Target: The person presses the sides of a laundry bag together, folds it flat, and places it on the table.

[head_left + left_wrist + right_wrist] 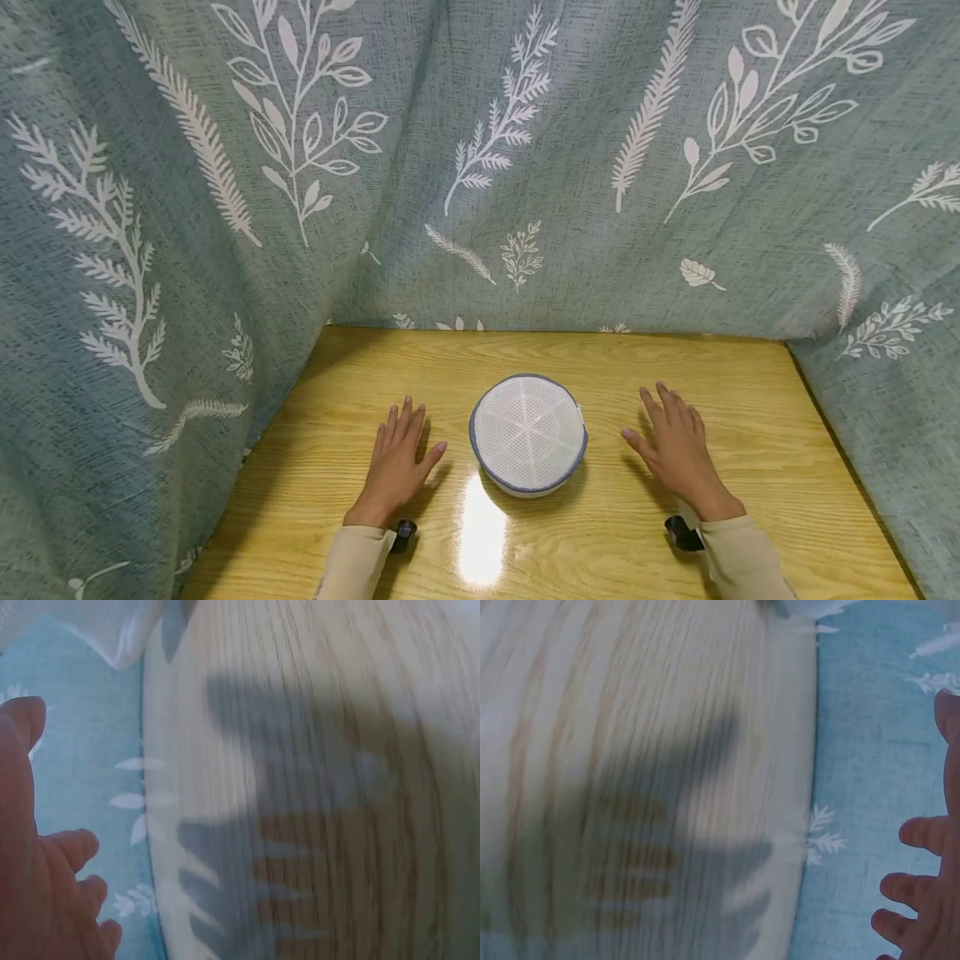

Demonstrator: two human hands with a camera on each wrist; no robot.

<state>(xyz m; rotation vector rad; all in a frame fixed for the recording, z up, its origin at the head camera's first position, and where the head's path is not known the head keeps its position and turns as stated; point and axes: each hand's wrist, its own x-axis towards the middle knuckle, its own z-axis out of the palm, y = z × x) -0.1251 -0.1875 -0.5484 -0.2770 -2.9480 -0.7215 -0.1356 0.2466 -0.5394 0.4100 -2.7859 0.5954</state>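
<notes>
A round white mesh laundry bag [528,433] with blue piping stands on the wooden table, its top divided by pale seams like spokes. A small white tab shows at its right edge. To its left is my left hand [400,461], fingers spread, holding nothing. On the other side, my right hand [678,450] is likewise spread and apart from the bag. Both hands cast shadows on the wood. The left wrist view catches the bag's white edge [124,634] at the top, beside the thumb and fingers [71,847]. Bare fingers [922,832] appear in the right wrist view.
The yellowish wooden table [600,550] reflects a bright patch of light in front of the bag. Blue-green curtains [420,267] with white leaf patterns enclose its back, left and right sides. A dark wrist device [684,534] sits below each hand.
</notes>
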